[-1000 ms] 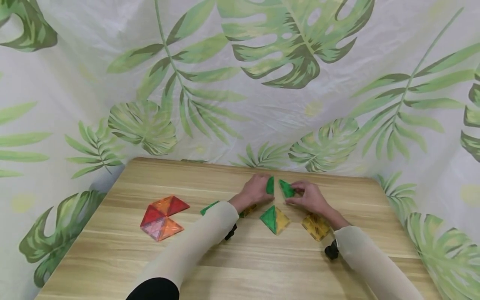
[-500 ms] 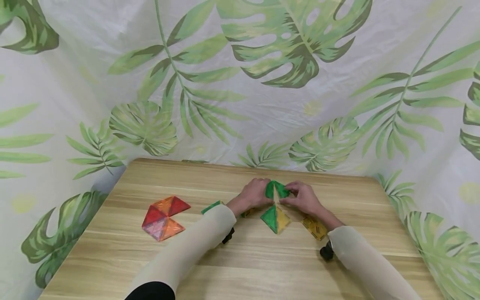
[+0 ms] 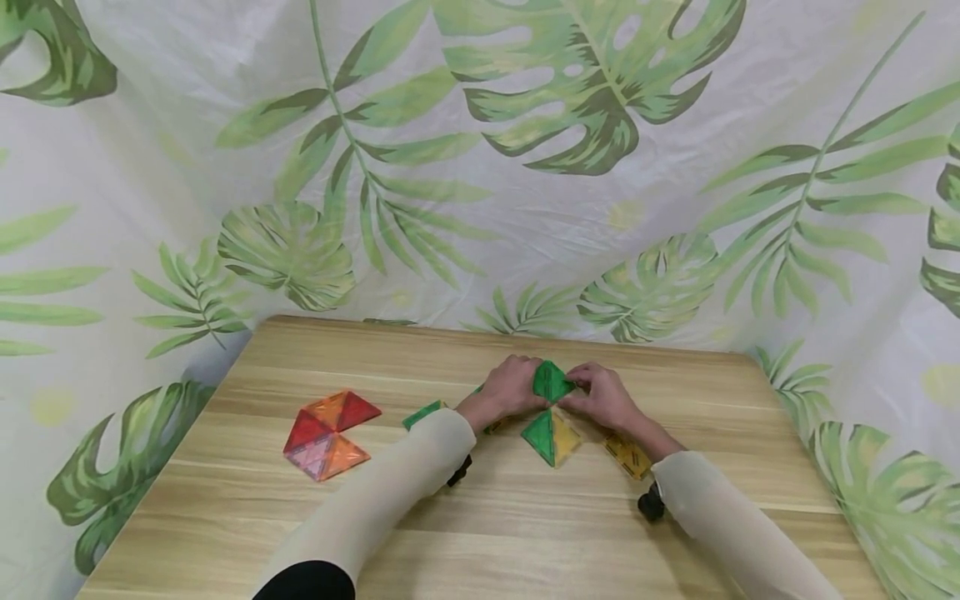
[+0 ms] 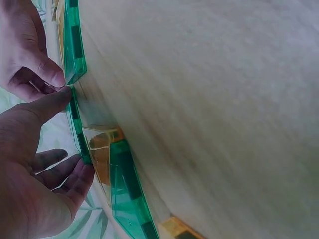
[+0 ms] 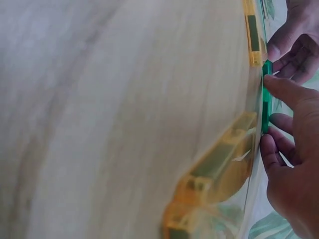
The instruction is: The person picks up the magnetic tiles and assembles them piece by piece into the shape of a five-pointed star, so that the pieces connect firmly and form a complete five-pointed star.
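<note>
In the head view, two green triangular magnetic tiles lie edge to edge between my hands near the table's back. My left hand point(image 3: 512, 387) pinches the left green triangle point(image 3: 541, 381) between thumb and fingers, as the left wrist view also shows. The right green triangle point(image 3: 558, 385) is pinched by my right hand point(image 3: 606, 395); its edge point(image 5: 266, 99) shows between thumb and fingertips in the right wrist view. Just in front, a green triangle point(image 3: 537, 437) and a yellow triangle point(image 3: 566, 440) lie side by side, their top corner close to the held pair.
Yellow tiles point(image 3: 627, 456) lie beside my right wrist. Green and yellow tiles point(image 3: 422, 414) are partly hidden by my left arm. Further left, red point(image 3: 356, 412), orange point(image 3: 344, 455) and pink point(image 3: 307, 455) triangles form a fan on the wooden table point(image 3: 225, 508). A leaf-print cloth point(image 3: 420, 208) hangs behind.
The two green triangles, apart a second ago, have come together along one edge. My right hand has moved left and slightly down; the left has barely shifted.
</note>
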The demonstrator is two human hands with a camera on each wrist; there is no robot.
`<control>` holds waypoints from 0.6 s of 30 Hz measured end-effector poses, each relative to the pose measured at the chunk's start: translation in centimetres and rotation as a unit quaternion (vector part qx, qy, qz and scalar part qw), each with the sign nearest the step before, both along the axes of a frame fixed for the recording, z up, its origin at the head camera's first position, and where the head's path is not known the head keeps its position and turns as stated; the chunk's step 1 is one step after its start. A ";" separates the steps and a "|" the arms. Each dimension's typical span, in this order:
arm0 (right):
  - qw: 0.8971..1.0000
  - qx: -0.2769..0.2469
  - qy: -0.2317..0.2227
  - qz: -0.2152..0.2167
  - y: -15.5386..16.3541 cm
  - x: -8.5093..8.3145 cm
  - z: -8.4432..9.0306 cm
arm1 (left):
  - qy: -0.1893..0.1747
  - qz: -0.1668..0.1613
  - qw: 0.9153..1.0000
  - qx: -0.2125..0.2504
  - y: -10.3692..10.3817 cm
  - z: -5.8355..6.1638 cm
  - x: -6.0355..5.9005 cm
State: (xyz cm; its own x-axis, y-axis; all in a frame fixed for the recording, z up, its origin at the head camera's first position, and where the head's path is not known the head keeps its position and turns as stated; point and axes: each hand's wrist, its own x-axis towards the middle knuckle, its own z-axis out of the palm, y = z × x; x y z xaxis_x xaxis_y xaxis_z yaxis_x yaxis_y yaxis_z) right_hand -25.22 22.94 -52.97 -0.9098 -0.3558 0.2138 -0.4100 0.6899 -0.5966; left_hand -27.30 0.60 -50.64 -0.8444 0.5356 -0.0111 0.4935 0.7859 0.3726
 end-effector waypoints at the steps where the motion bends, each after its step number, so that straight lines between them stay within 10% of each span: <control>1: 1.000 0.001 0.001 0.002 0.0 0.0 -0.1 | 0.000 0.000 1.000 0.000 0.0 0.0 0.0; 18: 1.000 0.014 0.016 0.005 -0.1 0.2 0.5 | -0.016 -0.019 0.999 0.033 -2.2 0.7 0.3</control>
State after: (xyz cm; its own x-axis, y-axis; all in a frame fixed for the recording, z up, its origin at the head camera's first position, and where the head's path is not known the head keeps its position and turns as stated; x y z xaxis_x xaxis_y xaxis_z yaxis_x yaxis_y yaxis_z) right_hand -25.01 22.80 -52.46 -0.8988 -0.3717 0.2325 -0.4359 0.7017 -0.5636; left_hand -27.01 -1.56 -49.94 -0.8235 0.5673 -0.0008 0.5096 0.7402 0.4386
